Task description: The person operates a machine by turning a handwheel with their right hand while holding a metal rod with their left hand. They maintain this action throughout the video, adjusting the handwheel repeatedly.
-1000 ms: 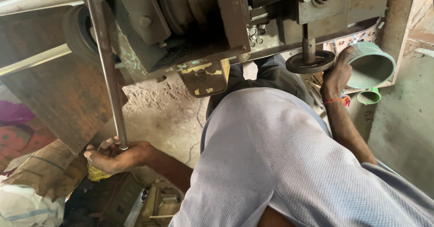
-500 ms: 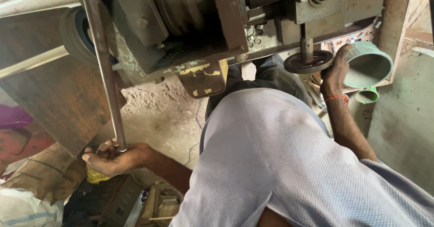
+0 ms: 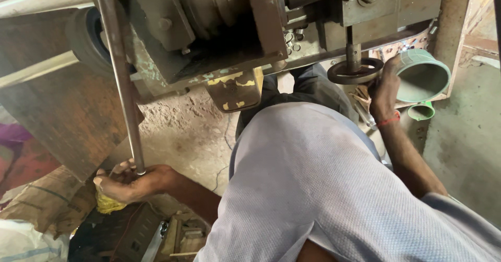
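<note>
We see the grey metal rod (image 3: 121,79) slanting down from the worn machine (image 3: 229,32), its lower end meeting our left hand (image 3: 130,183). That hand lies palm-up below the machine, fingers loosely curled about the rod's tip, with a crumpled yellow scrap (image 3: 108,203) beneath it. To the right of the machine our right hand (image 3: 385,87) reaches up, fingers closed on the rim of a pale green plastic cup (image 3: 424,78), just beside a dark round handwheel (image 3: 355,70). Our grey-clad knee (image 3: 313,178) blocks the middle ground.
</note>
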